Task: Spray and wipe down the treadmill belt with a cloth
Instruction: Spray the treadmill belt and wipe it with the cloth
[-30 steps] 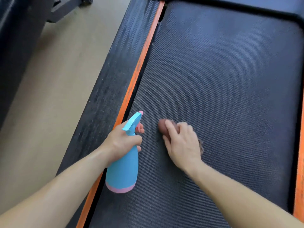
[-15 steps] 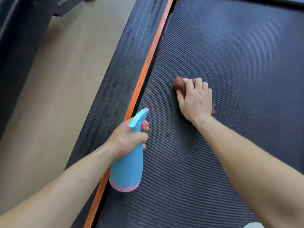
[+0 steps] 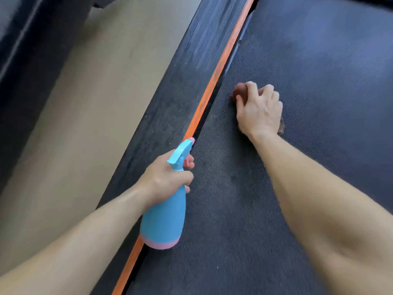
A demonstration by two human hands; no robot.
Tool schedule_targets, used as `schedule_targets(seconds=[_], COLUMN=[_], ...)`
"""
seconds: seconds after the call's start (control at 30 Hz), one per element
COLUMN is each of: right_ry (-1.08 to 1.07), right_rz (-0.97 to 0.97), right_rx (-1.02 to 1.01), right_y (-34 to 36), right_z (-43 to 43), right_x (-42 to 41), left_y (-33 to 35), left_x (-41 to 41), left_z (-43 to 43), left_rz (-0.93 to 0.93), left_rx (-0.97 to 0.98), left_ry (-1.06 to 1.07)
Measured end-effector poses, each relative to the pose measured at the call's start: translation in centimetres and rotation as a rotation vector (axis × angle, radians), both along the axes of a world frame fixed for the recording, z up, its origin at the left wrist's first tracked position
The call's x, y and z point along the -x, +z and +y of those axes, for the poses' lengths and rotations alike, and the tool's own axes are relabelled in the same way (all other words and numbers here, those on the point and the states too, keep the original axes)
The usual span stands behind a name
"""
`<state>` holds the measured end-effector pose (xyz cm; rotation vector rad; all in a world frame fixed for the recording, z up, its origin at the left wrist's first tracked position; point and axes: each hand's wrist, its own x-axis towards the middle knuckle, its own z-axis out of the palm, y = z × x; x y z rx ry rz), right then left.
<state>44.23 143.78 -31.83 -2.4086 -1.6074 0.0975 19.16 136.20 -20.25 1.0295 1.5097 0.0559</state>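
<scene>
Pressing crumpled reddish-brown cloth (image 3: 237, 93) onto dark textured treadmill belt (image 3: 319, 81): right hand (image 3: 258, 109) fingers curled over wad, cloth showing beyond fingertips. Soft, light, likely bunches; best held under palm. Left hand (image 3: 168, 179) fingers wrapped round neck of light-blue plastic spray bottle (image 3: 163, 222), below trigger.

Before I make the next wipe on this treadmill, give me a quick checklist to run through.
1. Reddish-brown cloth gripped under right hand: ok.
2. Cloth touching black textured treadmill belt: ok.
3. Left hand holds blue plastic spray bottle with pink base: ok.
4. Nozzle pointing away from you: ok.
5. Cloth apart from orange edge strip: ok.
6. Belt damp enough: cannot tell.
</scene>
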Motion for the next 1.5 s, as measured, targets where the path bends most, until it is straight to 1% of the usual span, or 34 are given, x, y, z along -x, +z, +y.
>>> schedule_targets(seconds=[0.1,0.17,0.2,0.27,0.33,0.37,0.5,0.57,0.63,0.7,0.73,0.77,0.83,0.87,0.9,0.93,1.0,1.07,1.13,1.2,1.27,1.33,1.37,1.43,1.5], right_ry=[-0.058,-0.009,0.041,0.223,0.377,0.39,0.255,0.218,0.139,0.06,0.091,0.174,0.445,0.536,0.565,0.53,0.351,0.198,0.122,0.102,0.175,0.334,0.411,0.52,0.476], right_rz=[0.028,0.036,0.042,0.035,0.015,-0.005,-0.04,-0.031,0.009,0.045,0.056,0.064,0.031,0.016,0.003,-0.02,-0.025,-0.002,0.027,0.055,0.065,0.068,0.052,-0.008,-0.059], right_rx=[0.015,0.006,-0.014,-0.006,0.016,0.018,-0.078,-0.057,-0.019,-0.024,-0.039,-0.041,-0.027,-0.021,-0.017,-0.029,-0.076,-0.059,-0.046,-0.048,-0.063,-0.045,-0.039,-0.04,-0.056], right_y=[0.3,0.4,0.4,0.8,0.2,0.0,-0.1,0.0,-0.1,0.3,0.5,0.7,0.9,0.7,0.7,0.6,0.4,0.1,0.0,0.2,0.5,0.8,0.7,0.4,0.3], right_z=[1.1,-2.2,-5.2,-11.8,-14.2,-13.3,-4.9,-2.1,-1.7,-4.1,-6.5,-9.3,-13.5,-13.4,-12.0,-9.9,-5.2,-1.2,0.0,-2.0,-6.8,-11.6,-12.6,-11.1,-7.3], right_x=[-0.2,1.7,3.3,6.9,7.9,7.5,5.8,5.7,6.1,7.4,8.5,9.7,10.9,10.1,9.0,8.0,6.5,5.2,5.3,6.4,8.0,9.2,9.1,7.4,6.0], left_y=[0.4,0.8,0.9,1.2,1.4,1.4,1.8,1.8,2.0,2.4,2.6,2.8,3.0,3.1,3.3,3.3,3.2,2.9,2.8,3.1,3.4,3.6,3.7,3.6,3.3], left_x=[0.5,0.6,0.5,0.4,0.4,0.3,0.7,0.8,1.1,1.3,1.5,1.6,1.9,2.1,2.3,2.7,3.4,3.8,4.1,4.2,4.0,3.8,3.5,2.8,2.2], left_z=[-0.2,-0.2,-0.1,0.0,0.2,0.1,-0.2,-0.6,-1.0,-1.3,-1.4,-1.4,-1.5,-1.6,-1.6,-1.7,-1.9,-2.1,-2.3,-2.4,-2.2,-1.8,-1.6,-1.3,-1.1], left_rz=[0.016,0.028,0.026,0.023,0.022,0.015,0.02,0.041,0.06,0.068,0.06,0.048,0.042,0.049,0.059,0.067,0.065,0.058,0.071,0.082,0.089,0.091,0.094,0.097,0.074], left_rx=[0.021,0.03,0.024,0.013,0.008,0.01,0.032,0.038,0.025,0.02,0.017,0.014,-0.002,-0.008,-0.008,-0.006,0.001,0.008,0.01,0.008,0.008,-0.001,-0.006,-0.007,-0.002], left_ry=[0.015,0.015,0.021,0.04,0.052,0.057,0.053,0.038,0.032,0.02,0.027,0.041,0.06,0.056,0.05,0.048,0.07,0.104,0.105,0.085,0.075,0.092,0.094,0.083,0.071])
